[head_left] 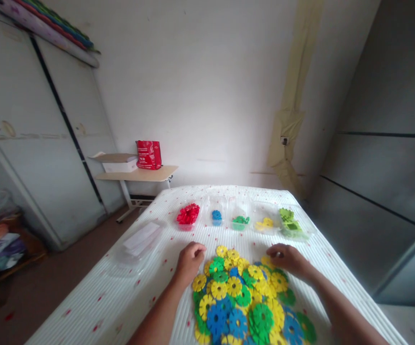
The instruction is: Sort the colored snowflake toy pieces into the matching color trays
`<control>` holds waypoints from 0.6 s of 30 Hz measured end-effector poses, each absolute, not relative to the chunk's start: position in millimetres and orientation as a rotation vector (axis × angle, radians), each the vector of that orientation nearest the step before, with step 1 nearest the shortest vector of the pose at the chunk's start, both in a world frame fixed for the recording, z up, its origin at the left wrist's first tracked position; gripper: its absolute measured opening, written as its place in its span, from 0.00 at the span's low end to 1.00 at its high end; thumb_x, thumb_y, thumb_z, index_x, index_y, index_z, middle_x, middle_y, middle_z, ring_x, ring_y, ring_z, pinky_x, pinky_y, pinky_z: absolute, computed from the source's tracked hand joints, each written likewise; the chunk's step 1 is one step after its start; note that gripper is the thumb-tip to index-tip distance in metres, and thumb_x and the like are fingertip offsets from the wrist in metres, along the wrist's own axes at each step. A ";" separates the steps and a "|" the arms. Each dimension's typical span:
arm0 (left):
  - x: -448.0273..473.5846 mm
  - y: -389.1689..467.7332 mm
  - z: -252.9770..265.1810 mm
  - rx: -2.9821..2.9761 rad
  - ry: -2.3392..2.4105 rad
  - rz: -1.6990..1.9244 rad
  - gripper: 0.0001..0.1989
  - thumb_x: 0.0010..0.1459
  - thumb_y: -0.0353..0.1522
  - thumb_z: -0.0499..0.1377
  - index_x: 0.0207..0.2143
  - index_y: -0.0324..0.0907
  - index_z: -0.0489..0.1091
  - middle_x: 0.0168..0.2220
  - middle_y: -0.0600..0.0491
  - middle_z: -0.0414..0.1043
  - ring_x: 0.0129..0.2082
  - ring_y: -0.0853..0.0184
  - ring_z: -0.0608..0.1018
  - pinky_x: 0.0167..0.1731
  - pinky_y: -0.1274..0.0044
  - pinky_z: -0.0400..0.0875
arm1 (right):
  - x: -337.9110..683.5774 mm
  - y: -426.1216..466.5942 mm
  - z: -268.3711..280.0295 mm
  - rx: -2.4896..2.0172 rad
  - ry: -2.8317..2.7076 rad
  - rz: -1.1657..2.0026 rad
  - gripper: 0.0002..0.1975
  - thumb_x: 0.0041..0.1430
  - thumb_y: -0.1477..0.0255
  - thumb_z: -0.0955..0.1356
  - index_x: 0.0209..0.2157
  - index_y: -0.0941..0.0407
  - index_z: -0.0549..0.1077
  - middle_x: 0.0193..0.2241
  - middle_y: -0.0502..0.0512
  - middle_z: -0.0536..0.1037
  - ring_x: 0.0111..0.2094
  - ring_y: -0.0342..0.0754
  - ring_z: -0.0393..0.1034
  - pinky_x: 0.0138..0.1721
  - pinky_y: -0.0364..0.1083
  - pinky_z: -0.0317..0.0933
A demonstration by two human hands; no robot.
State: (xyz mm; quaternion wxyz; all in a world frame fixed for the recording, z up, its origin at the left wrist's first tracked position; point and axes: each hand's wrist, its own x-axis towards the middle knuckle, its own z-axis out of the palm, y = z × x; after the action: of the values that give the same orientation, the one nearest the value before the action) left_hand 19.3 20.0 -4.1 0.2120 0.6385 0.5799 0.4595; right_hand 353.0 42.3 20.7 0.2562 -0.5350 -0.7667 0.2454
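A heap of notched plastic interlocking discs [243, 297] in yellow, green and blue lies on the bed in front of me. My left hand [190, 258] rests at the heap's left edge, its fingers curled in; whatever they may hold is hidden. At the far right edge of the heap, my right hand [286, 258] has its fingertips closed at a yellow disc [266, 261]. Beyond the heap stands a row of clear plastic tubs: one with red pieces [188, 214], one with blue discs [216, 217], one with green discs [241, 220], one with yellow discs [265, 223], and one with light green pieces [289, 220].
A clear plastic bag with white paper [142, 239] lies on the left of the white quilted cover [121, 302]. Past the bed's far left corner, a small table [139, 175] bears a box [119, 164] and a red bag [149, 155]. Cabinets flank both sides.
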 end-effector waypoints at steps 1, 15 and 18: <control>19.0 20.2 -4.2 1.779 1.612 1.274 0.09 0.46 0.29 0.52 0.26 0.41 0.72 0.28 0.52 0.74 0.30 0.66 0.75 0.33 0.77 0.68 | 353.5 40.9 19.0 -1.461 -2.113 0.652 0.14 0.43 0.73 0.63 0.32 0.56 0.76 0.29 0.53 0.76 0.28 0.47 0.69 0.30 0.43 0.62; 17.0 21.3 -3.2 1.797 1.601 1.266 0.09 0.45 0.29 0.53 0.26 0.40 0.73 0.27 0.52 0.74 0.30 0.65 0.75 0.33 0.76 0.68 | 346.9 42.1 11.8 -1.608 -2.147 0.524 0.08 0.39 0.76 0.65 0.27 0.56 0.68 0.23 0.48 0.70 0.25 0.42 0.62 0.26 0.40 0.53; 16.9 21.2 -3.0 1.794 1.607 1.263 0.09 0.45 0.29 0.52 0.26 0.40 0.73 0.27 0.51 0.74 0.30 0.65 0.75 0.33 0.76 0.68 | 346.3 41.1 18.3 -1.604 -2.112 0.516 0.06 0.40 0.77 0.64 0.25 0.56 0.65 0.21 0.45 0.66 0.24 0.41 0.59 0.25 0.40 0.51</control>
State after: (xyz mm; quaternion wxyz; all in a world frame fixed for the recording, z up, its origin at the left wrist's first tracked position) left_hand 16.9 21.2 -3.0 0.2094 0.6451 0.5776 0.4542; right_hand 346.3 41.1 18.3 0.2179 -0.5794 -0.7629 0.1865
